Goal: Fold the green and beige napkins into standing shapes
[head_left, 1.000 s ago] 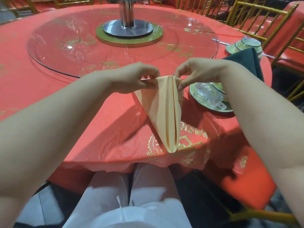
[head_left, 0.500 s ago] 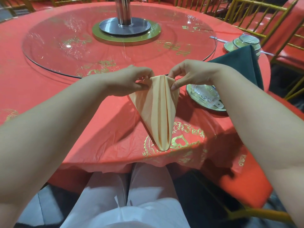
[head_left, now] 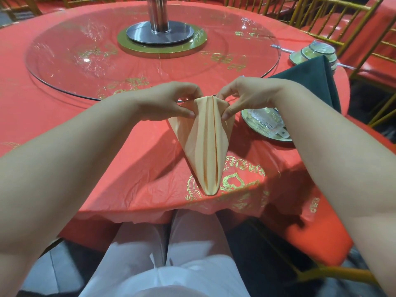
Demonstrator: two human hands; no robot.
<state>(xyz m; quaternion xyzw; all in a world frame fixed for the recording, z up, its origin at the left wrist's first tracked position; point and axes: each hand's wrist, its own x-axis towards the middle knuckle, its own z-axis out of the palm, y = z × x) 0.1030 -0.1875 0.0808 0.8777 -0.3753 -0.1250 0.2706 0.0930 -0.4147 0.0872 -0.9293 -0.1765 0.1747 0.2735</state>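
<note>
Your beige napkin (head_left: 206,144) lies on the red tablecloth (head_left: 120,159) near the table's front edge, folded into a long taper: wide end far, blunt narrow tip near you, with a centre seam running its length where two folded flaps meet. Your left hand (head_left: 171,102) pinches the wide end's left corner, thumb and fingertips closed on the cloth; your right hand (head_left: 246,97) does the same on the right corner. Both grips are clamped on fabric, not resting.

Handling assessment: the cloth is light and soft, and I judge it holds a crease only weakly (the flaps already bow slightly along the seam). It will likely spring open if you release one side. Keep hold at the far corners, where the layers stack thickest, and press the folds flat against the table before lifting.

The green napkin (head_left: 308,82) sits far right, draped in a peak; whether it is finished cannot be told. Just right of your right hand, an upturned glass (head_left: 264,121) rests on a small plate (head_left: 246,121): fragile, so mind your wrist.
</note>
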